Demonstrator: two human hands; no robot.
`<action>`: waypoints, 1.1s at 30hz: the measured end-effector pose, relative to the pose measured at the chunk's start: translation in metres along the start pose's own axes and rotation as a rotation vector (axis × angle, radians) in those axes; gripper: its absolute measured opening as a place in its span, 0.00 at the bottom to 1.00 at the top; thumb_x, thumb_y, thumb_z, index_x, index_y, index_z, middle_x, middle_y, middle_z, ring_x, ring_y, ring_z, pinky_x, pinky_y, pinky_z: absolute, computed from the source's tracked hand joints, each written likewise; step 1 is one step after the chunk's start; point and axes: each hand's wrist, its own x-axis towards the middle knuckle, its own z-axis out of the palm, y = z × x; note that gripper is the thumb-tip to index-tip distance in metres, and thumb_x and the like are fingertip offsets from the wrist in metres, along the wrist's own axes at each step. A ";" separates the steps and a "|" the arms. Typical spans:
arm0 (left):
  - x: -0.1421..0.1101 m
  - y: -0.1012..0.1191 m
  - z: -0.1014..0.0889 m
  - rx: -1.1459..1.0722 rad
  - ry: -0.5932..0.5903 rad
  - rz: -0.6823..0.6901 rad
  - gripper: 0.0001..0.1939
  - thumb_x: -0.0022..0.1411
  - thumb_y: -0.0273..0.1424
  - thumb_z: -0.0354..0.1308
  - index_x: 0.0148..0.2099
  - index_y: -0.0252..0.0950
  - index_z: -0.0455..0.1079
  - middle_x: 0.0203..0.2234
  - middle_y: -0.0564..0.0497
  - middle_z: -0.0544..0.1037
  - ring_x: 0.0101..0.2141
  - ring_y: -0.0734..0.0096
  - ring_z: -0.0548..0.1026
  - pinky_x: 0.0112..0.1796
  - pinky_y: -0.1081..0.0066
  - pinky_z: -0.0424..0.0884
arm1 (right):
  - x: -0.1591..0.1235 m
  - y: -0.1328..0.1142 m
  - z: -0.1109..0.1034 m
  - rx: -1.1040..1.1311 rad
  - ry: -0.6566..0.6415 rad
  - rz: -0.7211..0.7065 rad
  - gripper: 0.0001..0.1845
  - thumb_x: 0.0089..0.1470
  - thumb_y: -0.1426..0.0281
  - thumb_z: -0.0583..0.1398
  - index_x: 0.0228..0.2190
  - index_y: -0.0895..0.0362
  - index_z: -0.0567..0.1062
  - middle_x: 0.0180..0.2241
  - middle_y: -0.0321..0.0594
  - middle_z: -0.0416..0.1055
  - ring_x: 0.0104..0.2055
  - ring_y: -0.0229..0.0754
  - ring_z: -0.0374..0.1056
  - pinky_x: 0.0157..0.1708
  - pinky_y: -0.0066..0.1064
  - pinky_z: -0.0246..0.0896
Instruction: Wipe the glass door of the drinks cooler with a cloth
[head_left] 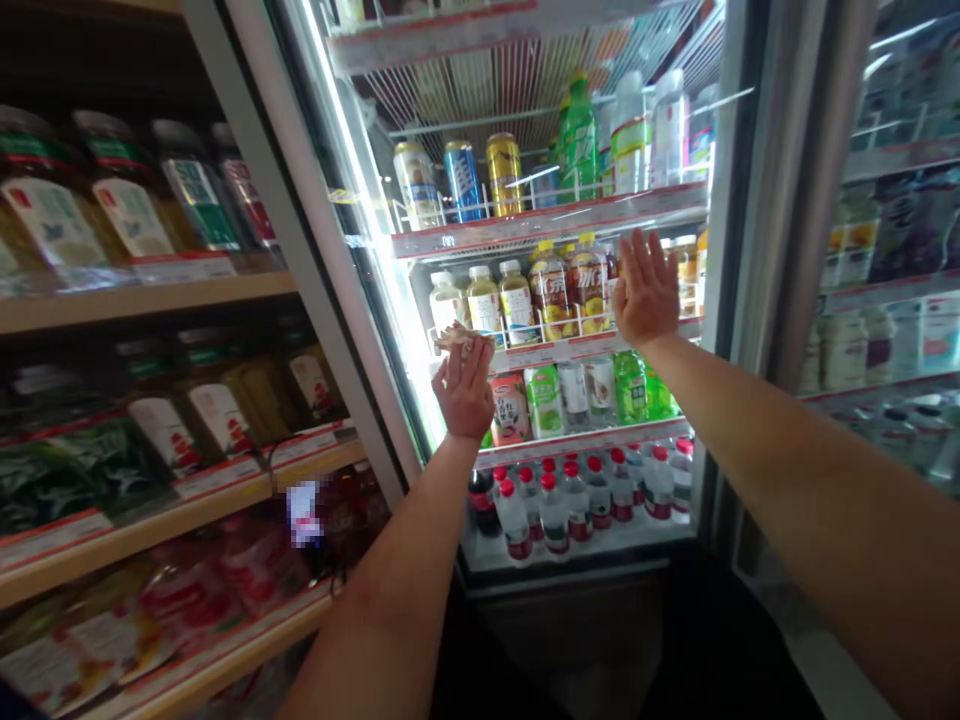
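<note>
Reaching both arms toward a stocked cooler (551, 216), crumpled cloth (462, 338) in the left hand (466, 388).
Set well apart: left hand closed on the cloth, near white-capped bottles (484, 302); right hand (646, 290) higher, empty, fingers spread, beside yellow-capped bottles (551, 288). Above the left hand, cans (463, 182); below both, red-capped bottles (555, 515) in rows. Apparently mid-action, with shelves around the hands already filled; impossible to tell how much is done or left, or whether glass lies under either palm.
</note>
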 end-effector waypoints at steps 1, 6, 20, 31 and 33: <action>-0.003 0.001 0.000 -0.001 -0.007 -0.001 0.27 0.68 0.25 0.49 0.66 0.43 0.69 0.61 0.49 0.73 0.67 0.59 0.64 0.62 0.57 0.58 | 0.000 0.000 0.000 -0.001 -0.005 -0.001 0.33 0.67 0.67 0.44 0.70 0.60 0.58 0.73 0.43 0.49 0.76 0.51 0.39 0.74 0.51 0.32; -0.017 0.004 -0.003 -0.005 0.002 0.030 0.27 0.69 0.25 0.48 0.66 0.43 0.69 0.61 0.49 0.74 0.66 0.58 0.66 0.63 0.57 0.57 | 0.000 -0.001 -0.001 -0.026 -0.019 0.001 0.33 0.66 0.68 0.45 0.70 0.61 0.58 0.73 0.44 0.49 0.76 0.51 0.40 0.74 0.53 0.34; -0.060 0.013 -0.007 -0.056 -0.122 -0.009 0.27 0.68 0.25 0.50 0.66 0.45 0.70 0.60 0.49 0.74 0.66 0.55 0.65 0.63 0.53 0.61 | 0.001 -0.001 -0.001 0.011 -0.021 0.030 0.34 0.66 0.66 0.43 0.71 0.55 0.56 0.73 0.38 0.49 0.76 0.50 0.40 0.74 0.53 0.34; -0.077 0.016 -0.013 -0.024 -0.111 0.059 0.28 0.68 0.24 0.50 0.66 0.46 0.69 0.60 0.51 0.74 0.65 0.56 0.67 0.62 0.56 0.62 | 0.000 -0.002 0.000 0.022 -0.007 0.013 0.33 0.67 0.68 0.44 0.70 0.60 0.57 0.73 0.42 0.49 0.76 0.52 0.40 0.74 0.51 0.31; -0.080 0.017 -0.013 -0.017 -0.109 0.076 0.29 0.68 0.23 0.51 0.67 0.45 0.68 0.61 0.50 0.73 0.66 0.57 0.65 0.64 0.56 0.60 | 0.000 -0.002 -0.001 0.006 0.001 0.007 0.33 0.67 0.68 0.44 0.70 0.60 0.58 0.73 0.43 0.49 0.76 0.52 0.41 0.74 0.51 0.32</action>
